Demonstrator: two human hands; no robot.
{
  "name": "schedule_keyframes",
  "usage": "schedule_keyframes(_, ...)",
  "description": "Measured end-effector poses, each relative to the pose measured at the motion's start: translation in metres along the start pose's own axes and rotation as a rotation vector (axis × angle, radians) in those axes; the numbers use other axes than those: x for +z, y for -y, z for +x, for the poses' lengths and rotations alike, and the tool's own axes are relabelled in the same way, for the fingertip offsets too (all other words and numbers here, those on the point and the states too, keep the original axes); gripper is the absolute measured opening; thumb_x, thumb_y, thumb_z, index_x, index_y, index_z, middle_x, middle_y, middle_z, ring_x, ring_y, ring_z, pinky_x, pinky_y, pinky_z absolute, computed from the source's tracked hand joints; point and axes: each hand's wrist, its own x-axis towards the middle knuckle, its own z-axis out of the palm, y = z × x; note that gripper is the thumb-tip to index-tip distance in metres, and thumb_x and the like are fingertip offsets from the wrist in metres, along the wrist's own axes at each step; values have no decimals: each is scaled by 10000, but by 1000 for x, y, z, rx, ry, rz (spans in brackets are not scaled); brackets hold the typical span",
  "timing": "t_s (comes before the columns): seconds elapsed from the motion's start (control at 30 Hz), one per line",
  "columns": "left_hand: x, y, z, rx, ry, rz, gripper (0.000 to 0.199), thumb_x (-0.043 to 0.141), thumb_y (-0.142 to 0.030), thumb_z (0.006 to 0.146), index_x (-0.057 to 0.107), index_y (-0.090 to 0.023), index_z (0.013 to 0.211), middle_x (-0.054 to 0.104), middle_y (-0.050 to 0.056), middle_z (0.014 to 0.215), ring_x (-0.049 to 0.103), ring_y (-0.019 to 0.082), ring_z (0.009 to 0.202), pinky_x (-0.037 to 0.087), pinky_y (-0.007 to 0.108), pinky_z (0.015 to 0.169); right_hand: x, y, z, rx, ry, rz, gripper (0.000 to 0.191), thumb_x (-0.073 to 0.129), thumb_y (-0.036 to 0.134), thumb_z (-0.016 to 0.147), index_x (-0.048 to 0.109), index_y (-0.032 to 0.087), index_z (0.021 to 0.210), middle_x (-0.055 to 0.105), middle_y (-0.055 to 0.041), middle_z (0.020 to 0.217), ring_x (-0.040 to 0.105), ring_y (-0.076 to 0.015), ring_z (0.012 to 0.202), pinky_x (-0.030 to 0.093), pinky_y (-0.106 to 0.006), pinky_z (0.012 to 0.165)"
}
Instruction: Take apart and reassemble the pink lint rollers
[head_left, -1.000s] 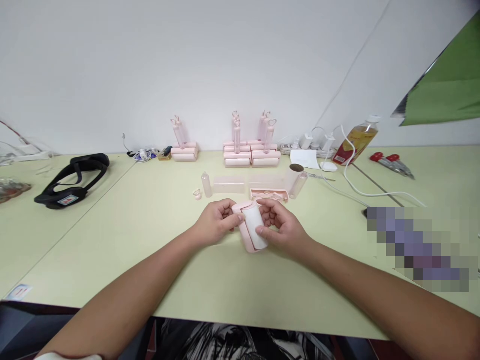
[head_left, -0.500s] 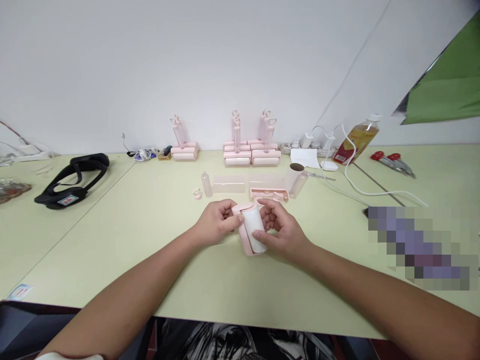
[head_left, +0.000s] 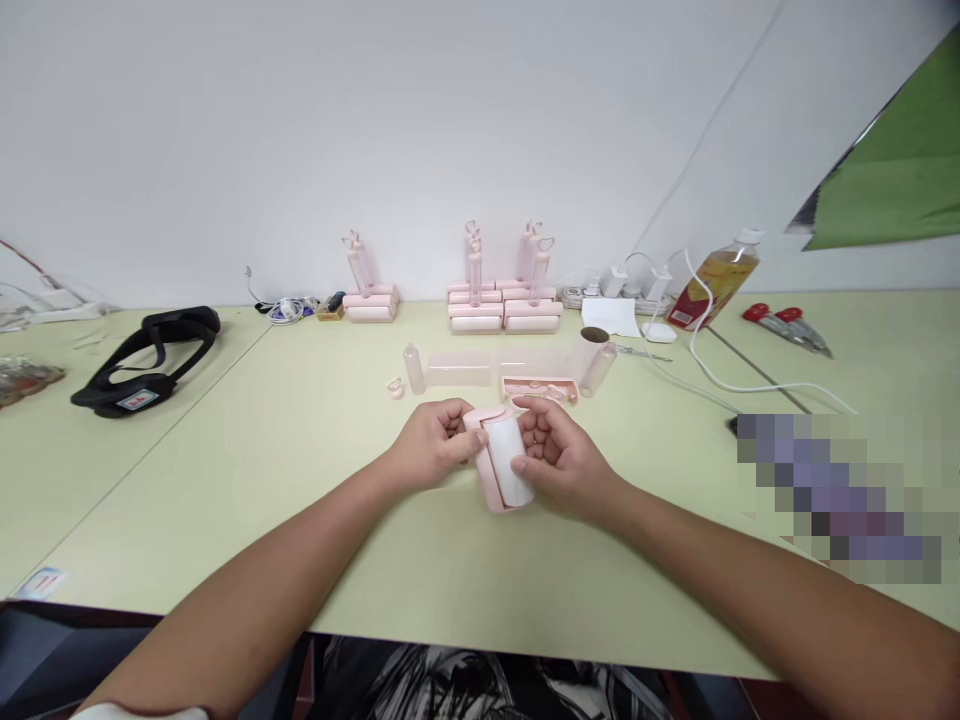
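Note:
Above the table's front part I hold a lint roller (head_left: 508,465), a white paper roll set in a pale pink housing, tilted slightly. My left hand (head_left: 439,440) grips the pink housing from the left, thumb across its edge. On the right side, my right hand (head_left: 566,450) has its thumb on the white paper, with the other fingers curled at the far side, partly hidden. Just beyond lie an open pink housing (head_left: 540,385) with small parts in it, a clear pinkish handle tube (head_left: 414,370), a small pink ring cap (head_left: 395,387) and clear curved covers (head_left: 459,369).
Finished-looking lint rollers (head_left: 477,318) with upright handles stand by the wall. A cardboard-cored paper roll (head_left: 589,350) and another handle tube (head_left: 599,370) are to the right. Further right are a drink bottle (head_left: 716,280), white cables (head_left: 705,350) and red-handled pliers (head_left: 787,330); a black headset strap (head_left: 146,360) lies left.
My right thumb has shifted slightly right and up across the white paper roll. The left hand keeps its grip, and the lint roller stays almost in place.

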Motion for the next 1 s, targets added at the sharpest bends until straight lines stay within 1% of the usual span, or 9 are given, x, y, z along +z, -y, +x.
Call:
schedule_keyframes(0.2, 1, 1, 2, -36, 0, -85, 246, 653, -371, 770, 577, -139, 795, 544, -25, 623, 536, 107, 548, 417, 218, 523, -1, 0, 3, 46, 22, 72, 572, 687, 344, 784, 406, 253, 1274, 536, -56, 1002, 583, -176, 850, 506, -325, 717)
schedule_keyframes(0.33, 4, 0, 4, -91, 3, -96, 293, 631, -433, 796, 563, -148, 777, 534, -28, 596, 525, 96, 503, 397, 208, 494, -2, 1, 4, 78, 39, 20, 593, 660, 371, 795, 388, 248, 1307, 525, -73, 1077, 580, -174, 839, 506, -319, 688)
schedule_keyframes(0.47, 5, -2, 5, -155, -8, 28, 367, 598, -511, 802, 567, -150, 746, 560, -8, 621, 496, 93, 472, 356, 211, 451, -1, 7, 3, 144, -19, -255, 701, 691, 327, 758, 373, 266, 1379, 539, -69, 1084, 541, -147, 715, 479, -297, 596)
schedule_keyframes(0.53, 3, -2, 5, -167, -14, 112, 390, 572, -527, 811, 569, -151, 705, 553, -7, 614, 463, 92, 472, 334, 220, 453, -1, 11, 2, 163, -41, -353, 619, 663, 301, 773, 429, 269, 1345, 555, -65, 1058, 539, -153, 702, 475, -304, 591)
schedule_keyframes(0.67, 2, 1, 6, -127, -47, 287, 416, 547, -534, 823, 559, -160, 642, 486, -29, 566, 410, 100, 516, 289, 231, 486, 0, 17, 3, 156, -52, -420, 473, 613, 281, 795, 514, 258, 1257, 575, -60, 1014, 550, -164, 688, 469, -313, 592)
schedule_keyframes(0.8, 0, 1, 7, -93, -76, 403, 393, 518, -529, 842, 628, -173, 718, 549, -18, 611, 461, 128, 569, 310, 246, 517, -1, 15, 4, 158, -71, -472, 432, 582, 286, 813, 526, 249, 1239, 586, -49, 961, 535, -149, 627, 448, -304, 565)
schedule_keyframes(0.83, -2, 0, 7, -80, -112, 429, 381, 512, -516, 848, 639, -175, 736, 564, -14, 621, 478, 134, 579, 322, 251, 529, -2, 14, 4, 166, -76, -475, 424, 577, 296, 818, 525, 246, 1236, 588, -45, 944, 530, -145, 610, 442, -301, 555)
schedule_keyframes(0.9, -11, -2, 9, -39, -266, 494, 341, 505, -477, 858, 633, -180, 751, 561, -13, 616, 498, 141, 589, 345, 258, 555, -3, 13, 4, 191, -82, -472, 414, 574, 319, 824, 520, 243, 1228, 589, -36, 913, 518, -137, 576, 432, -296, 536)
schedule_keyframes(1.0, -33, -3, 13, 24, -624, 642, 225, 533, -406, 842, 593, -189, 831, 568, -1, 712, 524, 148, 644, 387, 266, 616, -3, 13, 2, 221, -81, -458, 396, 573, 339, 828, 523, 249, 1210, 588, -23, 880, 505, -131, 546, 424, -291, 519)
